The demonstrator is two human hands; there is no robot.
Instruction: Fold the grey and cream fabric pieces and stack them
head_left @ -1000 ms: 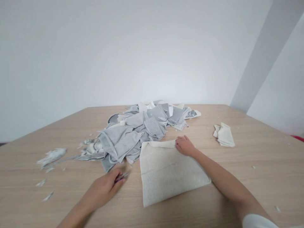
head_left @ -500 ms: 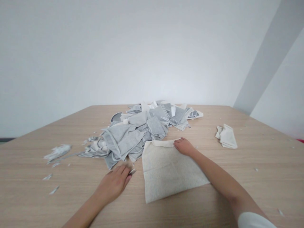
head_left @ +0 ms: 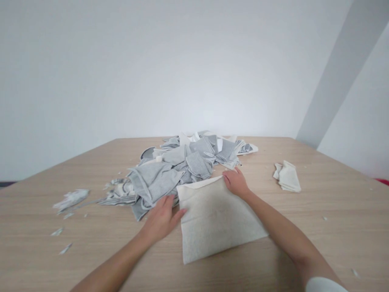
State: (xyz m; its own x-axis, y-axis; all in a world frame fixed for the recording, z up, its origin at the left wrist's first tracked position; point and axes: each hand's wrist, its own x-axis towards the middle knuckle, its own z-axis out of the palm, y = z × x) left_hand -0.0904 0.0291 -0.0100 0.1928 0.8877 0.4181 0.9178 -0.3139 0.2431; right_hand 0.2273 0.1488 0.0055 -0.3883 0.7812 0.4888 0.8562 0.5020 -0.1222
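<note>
A light beige piece of cloth (head_left: 219, 223) lies spread at the front middle of the table, with its far edge slightly raised. My right hand (head_left: 236, 182) grips that far edge near its right end, fingers behind and thumb in front. At the cloth's left edge is my left hand (head_left: 162, 217), thumb and fingers apart, the thumb tip at or just over the edge. Its fingertips reach towards the heap of grey fabric pieces (head_left: 161, 178) just beyond.
Striped fabric (head_left: 121, 194) lies at the heap's left end. Farther left are a clump of white scraps (head_left: 73, 198) and loose slivers. A small stack of cream cloth pieces (head_left: 289, 177) sits to the right. A white wall (head_left: 194, 73) rises behind the table.
My left hand has moved forward and right to the cloth's left edge, its fingers spreading. The small shiny thing seen at its fingertips no longer shows. My right hand stays on the far edge.
</note>
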